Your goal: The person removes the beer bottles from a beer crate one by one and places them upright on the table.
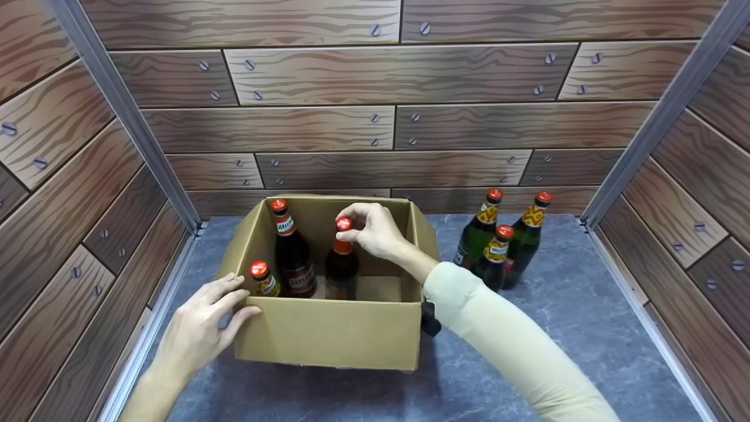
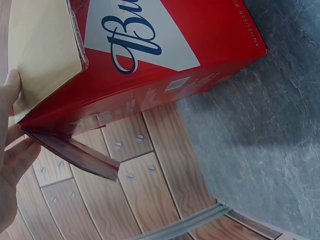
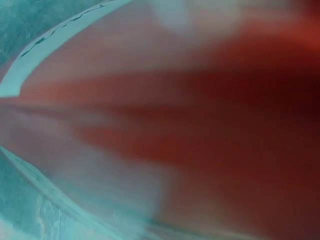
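Observation:
My right hand reaches over the cardboard box and pinches a dark beer bottle by its red cap. The bottle stands upright within the box, its lower part behind the front flap. At the box's front left corner, my left hand holds the folded-out flaps, thumb on the front flap, fingers at the side one; the left wrist view shows this corner from below, with the left hand at the edge. Two more bottles are inside: a tall dark one and one with a yellow label, mostly hidden.
Three green bottles with red caps stand close together on the grey marbled surface to the right: a left one, a right one and a front one. Wood-patterned walls enclose the back and sides. The right wrist view is a red blur.

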The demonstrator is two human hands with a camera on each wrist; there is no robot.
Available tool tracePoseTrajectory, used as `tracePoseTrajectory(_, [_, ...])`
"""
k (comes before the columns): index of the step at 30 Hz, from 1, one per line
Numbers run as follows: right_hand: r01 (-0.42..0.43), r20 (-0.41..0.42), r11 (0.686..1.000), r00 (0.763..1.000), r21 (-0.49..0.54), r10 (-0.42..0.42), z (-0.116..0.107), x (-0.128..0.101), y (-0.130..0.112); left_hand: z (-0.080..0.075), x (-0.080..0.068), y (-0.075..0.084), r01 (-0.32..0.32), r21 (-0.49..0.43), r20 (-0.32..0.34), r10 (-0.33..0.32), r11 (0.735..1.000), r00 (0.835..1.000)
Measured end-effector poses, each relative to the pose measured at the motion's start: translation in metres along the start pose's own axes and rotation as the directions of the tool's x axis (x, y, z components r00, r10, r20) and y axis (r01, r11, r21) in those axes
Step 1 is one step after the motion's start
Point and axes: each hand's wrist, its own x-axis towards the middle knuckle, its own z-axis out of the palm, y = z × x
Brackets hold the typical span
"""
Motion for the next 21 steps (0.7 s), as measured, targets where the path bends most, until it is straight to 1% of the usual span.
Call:
tracePoseTrajectory(4, [-0.019,-0.016,1.000,1.000,0.015,0.019,-0.001,-0.004,-0.003,0.002,-0.001,0.000,-0.006,-0.010,-0.022,0.006,1.000,1.000])
tracePoseTrajectory(11, [-0.015,-0.052,0.999,0.998,0.033,0.017,-0.006,-0.015,-0.012,0.003,-0.002,0.000,-0.006,-0.010,-0.024,0.005,1.000,1.000])
tracePoseTrajectory(16, [0.007,-0.095,0.999,0.996,0.034,-0.003,-0.016,-0.023,-0.022,0.002,-0.001,0.000,0.000,-0.004,-0.027,0.000,1.000,1.000])
tracePoseTrajectory(21, [0.006,-0.145,1.000,0.989,-0.010,-0.007,-0.031,-0.030,-0.031,0.002,-0.001,0.000,-0.002,0.001,-0.023,0.002,1.000,1.000])
